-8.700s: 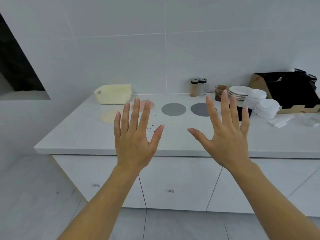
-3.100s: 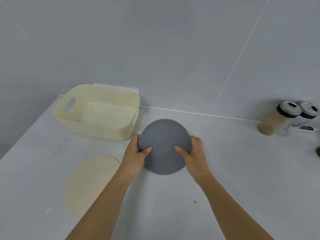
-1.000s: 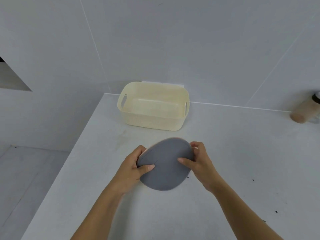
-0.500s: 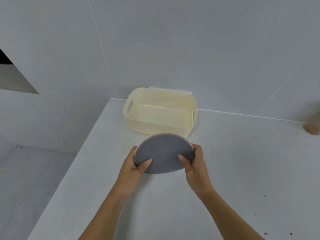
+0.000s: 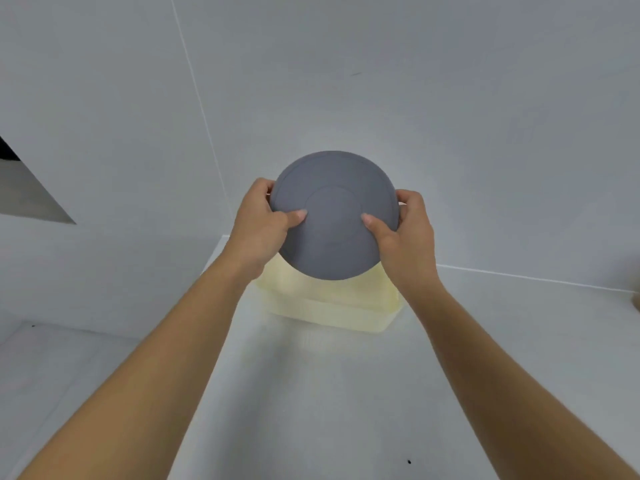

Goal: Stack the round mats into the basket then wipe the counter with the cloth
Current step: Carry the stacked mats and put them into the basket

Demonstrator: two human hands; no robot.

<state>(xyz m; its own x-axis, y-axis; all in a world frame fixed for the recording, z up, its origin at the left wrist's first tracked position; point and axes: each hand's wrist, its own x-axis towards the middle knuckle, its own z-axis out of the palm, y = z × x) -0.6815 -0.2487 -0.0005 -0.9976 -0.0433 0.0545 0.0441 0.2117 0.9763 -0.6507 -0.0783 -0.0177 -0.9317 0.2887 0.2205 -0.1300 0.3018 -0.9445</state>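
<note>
Gripping a grey round mat (image 5: 334, 216) by its edges, the left hand (image 5: 258, 225) and right hand (image 5: 403, 233) held it tilted above the cream basket (image 5: 325, 303) on the white counter (image 5: 311, 410), hiding the basket's contents

A big white tiled wall (image 5: 346, 81) fills the back, with thin lines between the tiles. A white counter (image 5: 311, 410) runs along it and has a tiny dark speck (image 5: 409, 461). On the left are a pale floor (image 5: 52, 368) and a dark opening (image 5: 5, 148). The light is soft.
</note>
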